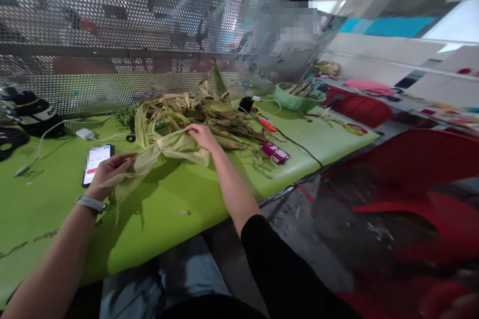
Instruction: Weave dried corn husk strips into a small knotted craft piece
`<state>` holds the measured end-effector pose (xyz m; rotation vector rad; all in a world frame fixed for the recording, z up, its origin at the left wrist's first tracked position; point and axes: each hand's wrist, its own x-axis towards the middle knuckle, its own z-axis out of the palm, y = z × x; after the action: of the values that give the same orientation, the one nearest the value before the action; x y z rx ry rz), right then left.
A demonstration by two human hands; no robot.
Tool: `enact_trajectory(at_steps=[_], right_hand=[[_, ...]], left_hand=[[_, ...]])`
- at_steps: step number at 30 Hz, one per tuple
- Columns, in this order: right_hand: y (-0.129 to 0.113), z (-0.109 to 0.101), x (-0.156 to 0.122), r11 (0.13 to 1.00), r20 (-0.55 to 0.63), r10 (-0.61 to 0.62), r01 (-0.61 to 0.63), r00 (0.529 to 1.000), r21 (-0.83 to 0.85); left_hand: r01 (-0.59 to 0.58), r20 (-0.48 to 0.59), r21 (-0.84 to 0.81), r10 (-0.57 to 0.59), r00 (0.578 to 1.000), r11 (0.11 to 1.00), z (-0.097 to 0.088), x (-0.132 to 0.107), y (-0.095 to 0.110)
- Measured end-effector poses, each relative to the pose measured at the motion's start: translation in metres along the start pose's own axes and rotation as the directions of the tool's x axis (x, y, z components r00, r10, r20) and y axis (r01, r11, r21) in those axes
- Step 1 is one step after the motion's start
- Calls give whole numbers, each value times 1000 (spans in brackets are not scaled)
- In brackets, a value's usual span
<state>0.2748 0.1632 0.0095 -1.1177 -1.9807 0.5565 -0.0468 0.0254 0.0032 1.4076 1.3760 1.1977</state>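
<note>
A pale yellow-green corn husk strip (164, 152) stretches between my two hands over the green table (168, 209). My left hand (108, 172), with a white band on its wrist, is closed on the husk's lower end. My right hand (202, 135) pinches the husk's upper end at the edge of a heap of dry corn husks (198, 112). The husk is bunched and knotted near the middle.
A phone (96, 159) lies lit beside my left hand. A charger and white cable (85, 134), a dark device (30, 109), a pink object (275, 152), orange-handled tool (266, 123) and green basket (294, 99) sit on the table. Perforated metal screen behind; red chairs (407, 179) to the right.
</note>
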Motion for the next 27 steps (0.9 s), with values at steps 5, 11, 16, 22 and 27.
enact_trajectory(at_steps=[5, 11, 16, 22, 27], right_hand=[[6, -9, 2, 981, 17, -46, 48, 999, -188], [-19, -23, -9, 923, -43, -46, 26, 998, -383], [-67, -16, -28, 947, 120, -168, 194, 978, -254], [-86, -2, -34, 957, 599, -48, 208, 800, -201], [-89, 6, -29, 948, 519, 136, 41, 844, -315]], left_hand=[[67, 128, 73, -76, 989, 995, 5, 3, -6], [-204, 99, 464, 178, 979, 862, 11, -3, 5], [-382, 49, 558, 430, 902, 737, 25, -17, 21], [-375, 60, 532, 408, 911, 760, 39, -18, 12], [-422, 141, 538, 415, 899, 730, 46, -12, 12]])
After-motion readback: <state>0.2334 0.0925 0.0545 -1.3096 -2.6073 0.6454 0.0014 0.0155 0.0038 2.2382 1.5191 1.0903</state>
